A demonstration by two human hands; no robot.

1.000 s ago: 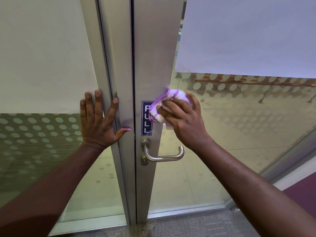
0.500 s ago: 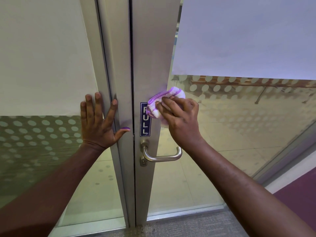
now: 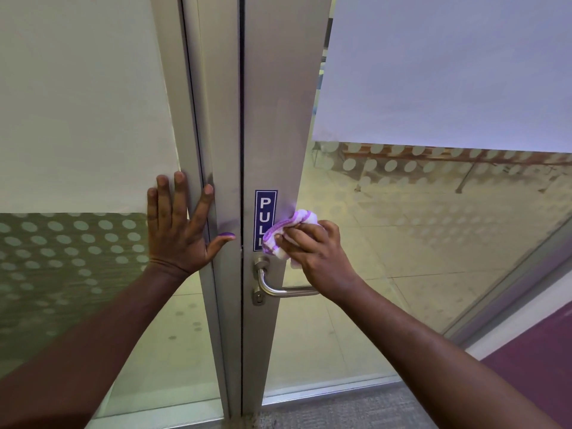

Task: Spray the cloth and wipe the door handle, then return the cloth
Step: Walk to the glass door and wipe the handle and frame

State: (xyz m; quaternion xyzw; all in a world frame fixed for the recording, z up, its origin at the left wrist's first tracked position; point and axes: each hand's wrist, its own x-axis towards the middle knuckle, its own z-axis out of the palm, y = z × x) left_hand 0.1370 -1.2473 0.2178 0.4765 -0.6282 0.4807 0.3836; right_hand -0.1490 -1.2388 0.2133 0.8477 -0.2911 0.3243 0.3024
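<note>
A bunched white and purple cloth (image 3: 289,229) is pressed against the metal door stile, over the lower part of the blue PULL sign (image 3: 265,212). My right hand (image 3: 320,255) is shut on the cloth, just above the steel lever door handle (image 3: 280,289). The handle's far end is hidden behind my right wrist. My left hand (image 3: 179,230) lies flat with fingers spread on the frame and frosted glass left of the door gap. No spray bottle is in view.
The grey metal door frame (image 3: 216,150) runs upright through the middle. Frosted, dotted glass panels (image 3: 62,258) stand on both sides. Grey carpet (image 3: 340,407) shows at the bottom and a purple floor strip (image 3: 532,351) at lower right.
My right hand has carried the cloth down the stile, from level with the top of the PULL sign to its lower end, close above the handle. The left hand has stayed in place.
</note>
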